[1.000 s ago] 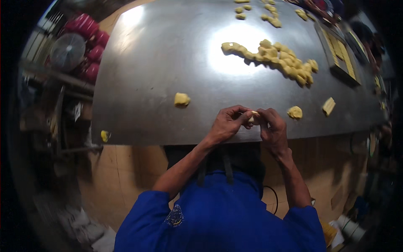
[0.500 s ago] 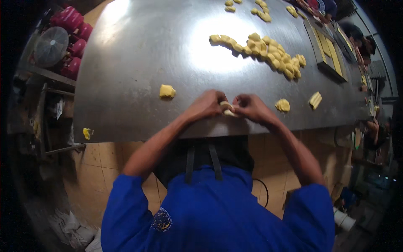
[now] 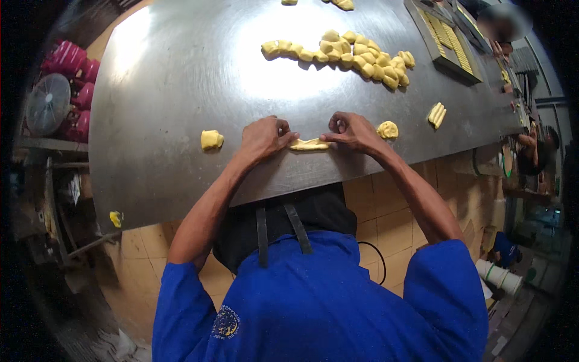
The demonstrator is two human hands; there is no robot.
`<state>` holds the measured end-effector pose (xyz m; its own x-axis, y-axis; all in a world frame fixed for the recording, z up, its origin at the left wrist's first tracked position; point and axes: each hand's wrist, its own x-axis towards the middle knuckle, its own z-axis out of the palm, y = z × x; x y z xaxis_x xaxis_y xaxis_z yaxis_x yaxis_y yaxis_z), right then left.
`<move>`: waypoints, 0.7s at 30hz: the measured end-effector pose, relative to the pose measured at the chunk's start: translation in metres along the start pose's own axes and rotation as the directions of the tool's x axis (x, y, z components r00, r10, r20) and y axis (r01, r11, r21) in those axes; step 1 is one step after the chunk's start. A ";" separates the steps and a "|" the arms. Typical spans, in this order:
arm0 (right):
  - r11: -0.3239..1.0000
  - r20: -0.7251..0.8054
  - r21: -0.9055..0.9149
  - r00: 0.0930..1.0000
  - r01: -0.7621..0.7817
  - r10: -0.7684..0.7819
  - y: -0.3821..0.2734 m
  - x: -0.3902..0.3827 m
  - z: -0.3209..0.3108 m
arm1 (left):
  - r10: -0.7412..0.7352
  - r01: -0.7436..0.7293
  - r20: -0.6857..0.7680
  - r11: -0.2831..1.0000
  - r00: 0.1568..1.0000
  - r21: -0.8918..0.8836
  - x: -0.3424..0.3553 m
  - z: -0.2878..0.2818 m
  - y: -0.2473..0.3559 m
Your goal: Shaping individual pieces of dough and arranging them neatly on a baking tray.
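Observation:
A short yellow strip of dough lies on the metal table near its front edge, with a fold along its length. My left hand pinches its left end between thumb and curled fingers. At the other end my right hand does the same, thumb on the dough. A squarish dough lump sits to the left of my left hand. Just right of my right hand is a round dough piece; beyond it lies a ridged dough piece.
Many dough lumps form a cluster farther back. A metal tray of yellow dough strips stands at the far right. A yellow scrap lies at the front left corner. Pink gas cylinders and a round fan are off to the left.
My hands have moved apart, and the dough between them now lies flat as a longer strip. The whole view has shifted, so the table's contents appear farther left and higher.

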<state>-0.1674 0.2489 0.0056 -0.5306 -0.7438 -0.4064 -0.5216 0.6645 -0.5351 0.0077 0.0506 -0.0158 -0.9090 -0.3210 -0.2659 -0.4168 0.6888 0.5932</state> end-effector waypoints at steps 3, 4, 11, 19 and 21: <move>0.980 -0.094 -0.151 0.985 0.127 -0.142 -0.010 0.001 0.017 | -0.002 -0.008 0.041 0.966 0.999 0.257 0.012 0.003 0.020; 0.981 -0.100 -0.146 0.985 0.125 -0.140 -0.011 -0.001 0.014 | 0.002 -0.013 0.043 0.964 0.999 0.264 0.012 0.002 0.018; 0.978 -0.049 -0.172 0.991 0.118 -0.128 -0.017 0.000 0.006 | 0.015 -0.029 0.058 0.972 0.998 0.235 0.016 0.002 0.019; 0.953 -0.131 -0.082 0.945 0.291 -0.300 0.005 -0.002 0.013 | 0.002 -0.006 0.024 0.988 1.000 0.154 -0.003 -0.007 0.023; 0.959 -0.162 -0.085 0.947 0.269 -0.279 0.000 -0.004 0.016 | 0.010 -0.003 -0.039 0.980 0.999 0.198 0.004 -0.003 0.027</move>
<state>-0.1541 0.2511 -0.0048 -0.4644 -0.8780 -0.1156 -0.6998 0.4438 -0.5598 -0.0070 0.0661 0.0017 -0.9123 -0.3387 -0.2300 -0.4076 0.8048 0.4315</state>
